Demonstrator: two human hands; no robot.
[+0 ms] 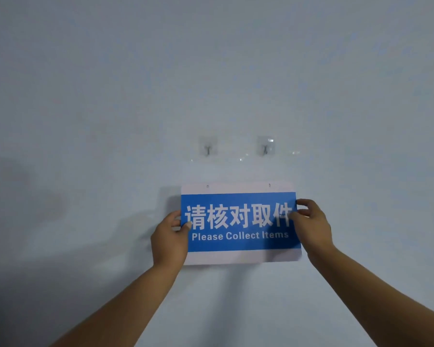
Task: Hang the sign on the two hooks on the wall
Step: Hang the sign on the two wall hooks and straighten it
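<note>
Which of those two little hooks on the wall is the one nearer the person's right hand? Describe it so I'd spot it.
Start at the blue and white rectangular sign held against the pale wall. Directly above its top edge sit two small metal hooks on clear adhesive pads. Yours is the right-hand hook, above the sign's right hole, its pad catching a bright glint, unlike the duller left-hand hook.

Blue-and-white sign (239, 222) held upright below two clear adhesive hooks (207, 149), unhung.

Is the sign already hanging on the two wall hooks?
No, the sign sits below both hooks, held at its side edges by the left hand and right hand.
</note>
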